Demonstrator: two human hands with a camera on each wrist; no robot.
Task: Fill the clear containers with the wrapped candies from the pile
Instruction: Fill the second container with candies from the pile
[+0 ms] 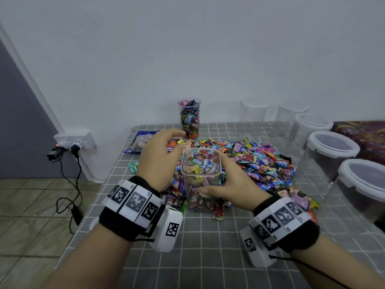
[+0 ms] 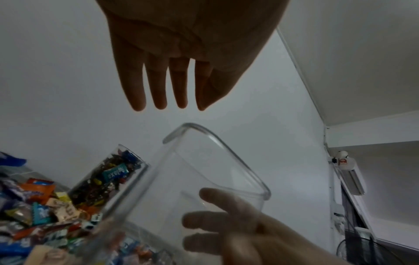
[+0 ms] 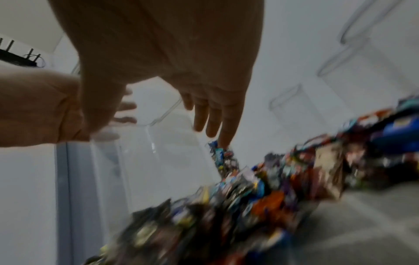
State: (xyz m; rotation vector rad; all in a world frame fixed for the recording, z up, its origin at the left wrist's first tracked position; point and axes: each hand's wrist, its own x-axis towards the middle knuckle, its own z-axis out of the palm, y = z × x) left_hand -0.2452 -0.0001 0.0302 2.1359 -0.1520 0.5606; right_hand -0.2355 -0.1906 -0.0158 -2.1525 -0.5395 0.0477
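Note:
A clear square container (image 1: 201, 180) stands upright on the table at the near edge of the candy pile (image 1: 260, 163). It looks empty in the left wrist view (image 2: 226, 161); the candies show through its walls. My right hand (image 1: 227, 184) grips it from the right, thumb on the near face and fingers (image 2: 217, 220) round the far side. My left hand (image 1: 164, 151) hovers just left of the rim, fingers (image 2: 158, 89) straight and holding nothing. A tall round container (image 1: 189, 117) full of candies stands behind the pile.
Empty clear containers (image 1: 253, 110) and white-lidded tubs (image 1: 331, 151) line the table's right side. A blue bag (image 1: 139, 142) lies at the back left. The grey checked cloth (image 1: 208, 257) covers the table. A wall socket with cables (image 1: 75, 142) sits left of the table.

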